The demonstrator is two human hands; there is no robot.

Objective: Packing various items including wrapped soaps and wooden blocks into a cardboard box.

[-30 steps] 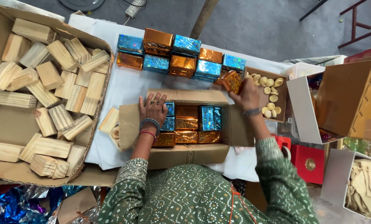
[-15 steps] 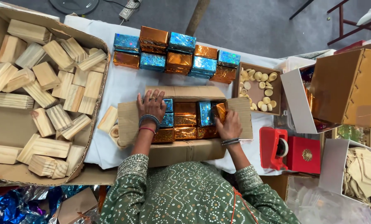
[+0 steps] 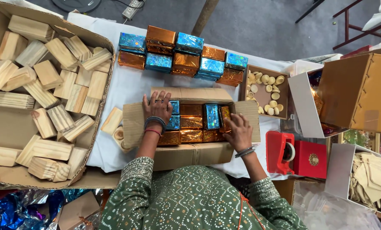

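A grey floor lies behind a table covered with a white cloth [image 3: 131, 91]. At the left stands a big cardboard box of bare wooden blocks [image 3: 45, 98]. At the right are brown and white boxes, a red tape dispenser [image 3: 282, 152] and a small tray of pale round pieces [image 3: 265, 91]. Along the far side of the cloth stands a double row of blocks wrapped in blue and orange foil [image 3: 182, 55]. In the middle, just before the person, is an open carton [image 3: 192, 155] with wrapped blocks already in rows. The left hand [image 3: 157, 110] lies flat, fingers spread, on the carton's left flap and the blue blocks beside it, holding nothing. The right hand [image 3: 237, 130] is at the carton's right end, its fingertips closed on an orange wrapped block [image 3: 224, 116]. This block stands on its edge in the last gap against the right wall. Its long axis runs away from the person, toward the far row. It lies just ahead of the right hand and a little to its left, so this hand is the nearer one.
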